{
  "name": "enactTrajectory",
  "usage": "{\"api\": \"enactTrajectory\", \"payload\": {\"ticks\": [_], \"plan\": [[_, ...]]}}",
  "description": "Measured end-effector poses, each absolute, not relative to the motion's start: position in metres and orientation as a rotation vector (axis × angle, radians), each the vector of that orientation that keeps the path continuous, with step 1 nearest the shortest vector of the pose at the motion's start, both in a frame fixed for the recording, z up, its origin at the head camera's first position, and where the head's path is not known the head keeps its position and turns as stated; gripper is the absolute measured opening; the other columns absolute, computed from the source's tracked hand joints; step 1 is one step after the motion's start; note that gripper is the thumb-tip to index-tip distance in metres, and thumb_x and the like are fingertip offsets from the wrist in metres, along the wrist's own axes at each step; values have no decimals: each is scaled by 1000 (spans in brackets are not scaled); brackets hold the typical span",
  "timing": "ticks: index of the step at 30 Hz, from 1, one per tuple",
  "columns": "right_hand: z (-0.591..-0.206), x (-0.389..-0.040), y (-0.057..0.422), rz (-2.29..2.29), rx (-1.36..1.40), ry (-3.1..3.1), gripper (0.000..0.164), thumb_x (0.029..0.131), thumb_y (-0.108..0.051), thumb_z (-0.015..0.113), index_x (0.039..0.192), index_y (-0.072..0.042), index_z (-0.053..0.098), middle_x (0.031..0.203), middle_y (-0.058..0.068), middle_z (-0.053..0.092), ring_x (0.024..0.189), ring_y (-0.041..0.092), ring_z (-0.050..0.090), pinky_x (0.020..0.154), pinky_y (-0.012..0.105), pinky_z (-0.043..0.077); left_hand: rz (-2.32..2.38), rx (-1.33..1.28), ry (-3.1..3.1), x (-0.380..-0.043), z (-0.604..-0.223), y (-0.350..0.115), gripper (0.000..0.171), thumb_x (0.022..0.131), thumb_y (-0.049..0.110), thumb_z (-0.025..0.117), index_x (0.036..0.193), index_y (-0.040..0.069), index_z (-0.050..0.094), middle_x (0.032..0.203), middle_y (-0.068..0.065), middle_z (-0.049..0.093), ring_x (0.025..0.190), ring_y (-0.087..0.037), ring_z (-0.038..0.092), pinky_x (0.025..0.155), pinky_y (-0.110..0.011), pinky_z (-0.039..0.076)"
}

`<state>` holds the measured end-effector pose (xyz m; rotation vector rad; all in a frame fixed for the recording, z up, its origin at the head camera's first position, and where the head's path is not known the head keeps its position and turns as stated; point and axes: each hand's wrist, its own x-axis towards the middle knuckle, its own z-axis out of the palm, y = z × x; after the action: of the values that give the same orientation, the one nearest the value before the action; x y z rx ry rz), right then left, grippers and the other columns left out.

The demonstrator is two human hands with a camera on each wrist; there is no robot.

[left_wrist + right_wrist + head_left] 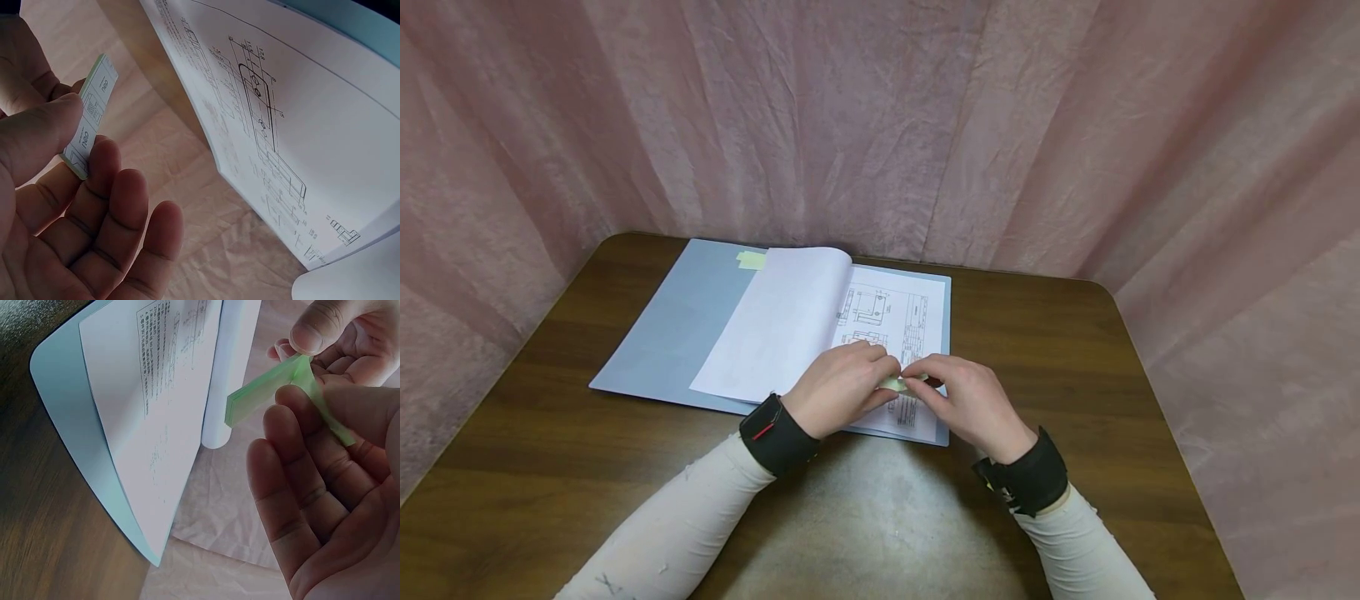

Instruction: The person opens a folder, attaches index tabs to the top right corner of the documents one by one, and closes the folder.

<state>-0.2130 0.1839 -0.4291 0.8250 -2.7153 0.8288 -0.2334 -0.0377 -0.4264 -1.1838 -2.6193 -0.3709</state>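
In front of me, my left hand [838, 387] pinches a small pad of green sticky notes [259, 397] between thumb and fingers. The pad's printed backing [95, 112] shows in the left wrist view. Close beside it, my right hand [976, 404] pinches a green note [307, 380] that is bent away from the pad at one end. Both hands are over the lower part of a page with technical drawings [891, 287], which lies on the right side of an open light-blue folder [662, 333].
A turned-over white sheet [767, 333] curves across the folder's middle. Pale green sticky notes [750, 260] stick out at its upper left edge. Beneath the folder is a brown wooden table [1037, 333], with a pink curtain [880, 125] hanging behind and at both sides.
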Motion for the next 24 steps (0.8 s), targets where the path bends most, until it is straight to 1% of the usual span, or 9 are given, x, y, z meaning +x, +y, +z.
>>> {"api": "enactTrajectory", "payload": {"ticks": [4,9,17,21,24], "plan": [[-430,-214,184,806,822,-2718,15,93,-26,70,107,-25,75,101,-20,66,82,-2,57,70,23,47,-365,-1180,-2622,-233,-426,-38,27,82,34,80,102,18,71,81,10,56,73,-8,48,65,-25,40],[-431,-214,185,803,822,-2729,17,93,-25,70,110,-25,74,104,-18,67,82,-1,57,69,23,47,-357,-1172,-2632,-234,-426,-37,29,81,34,81,102,17,71,82,9,57,73,-8,48,66,-24,41],[-429,-213,185,815,823,-2709,16,92,-24,72,107,-26,75,101,-19,67,81,-1,57,70,23,47,-376,-1155,-2620,-234,-427,-37,25,83,34,80,99,17,72,80,10,57,71,-7,48,65,-24,40],[-427,-212,184,810,830,-2696,16,91,-24,72,107,-26,75,101,-20,66,82,-2,57,70,22,47,-372,-1149,-2620,-233,-426,-37,25,83,35,80,99,17,72,80,10,57,71,-7,47,64,-23,40],[-427,-212,184,827,842,-2676,16,91,-23,72,107,-25,75,102,-20,67,83,-3,57,72,24,48,-370,-1143,-2623,-233,-426,-37,24,84,35,79,99,18,72,80,10,57,71,-7,48,64,-24,40]]}}
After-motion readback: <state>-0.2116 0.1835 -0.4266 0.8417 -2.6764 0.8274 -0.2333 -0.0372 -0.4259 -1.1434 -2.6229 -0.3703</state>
